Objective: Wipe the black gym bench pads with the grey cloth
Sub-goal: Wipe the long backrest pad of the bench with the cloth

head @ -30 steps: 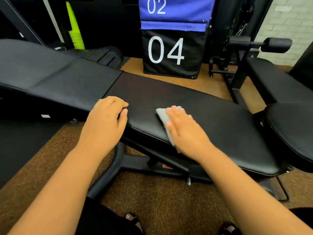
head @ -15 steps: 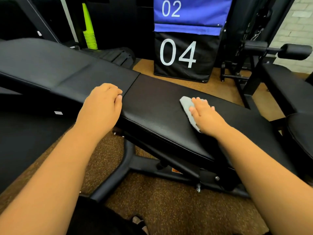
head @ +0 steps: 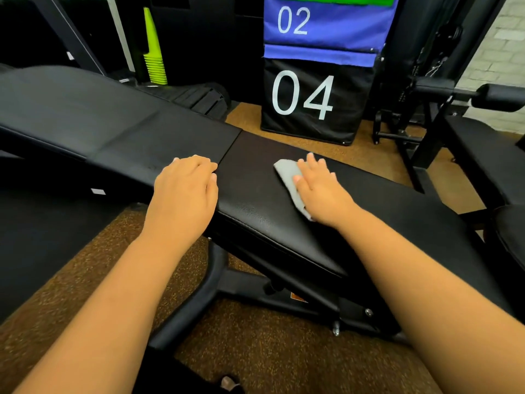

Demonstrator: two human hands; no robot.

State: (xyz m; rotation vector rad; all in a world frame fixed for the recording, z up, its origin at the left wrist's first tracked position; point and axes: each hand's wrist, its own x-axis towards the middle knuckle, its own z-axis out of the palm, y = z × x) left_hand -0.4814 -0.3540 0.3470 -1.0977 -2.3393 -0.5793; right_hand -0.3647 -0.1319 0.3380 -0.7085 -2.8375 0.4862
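Observation:
The black bench runs across the view in two pads: a seat pad [head: 255, 191] in the middle and a longer back pad [head: 93, 123] rising to the left. My right hand [head: 321, 189] lies flat on the grey cloth [head: 287, 174], pressing it onto the seat pad near its far edge. The cloth sticks out to the left of my fingers. My left hand [head: 184, 191] rests with curled fingers on the near edge of the bench, right at the seam between the two pads, holding nothing.
A black box marked 04 [head: 309, 100] stands behind the bench under a blue one marked 02 [head: 321, 24]. Stacked yellow-green cones [head: 153, 55] sit at the back left. Another bench and machine frame [head: 466, 143] stand at the right. The bench's steel base [head: 216, 282] crosses the brown floor.
My right hand slid the cloth away from the near edge toward the far side of the seat pad, then back to the left. My left hand stayed on the seam.

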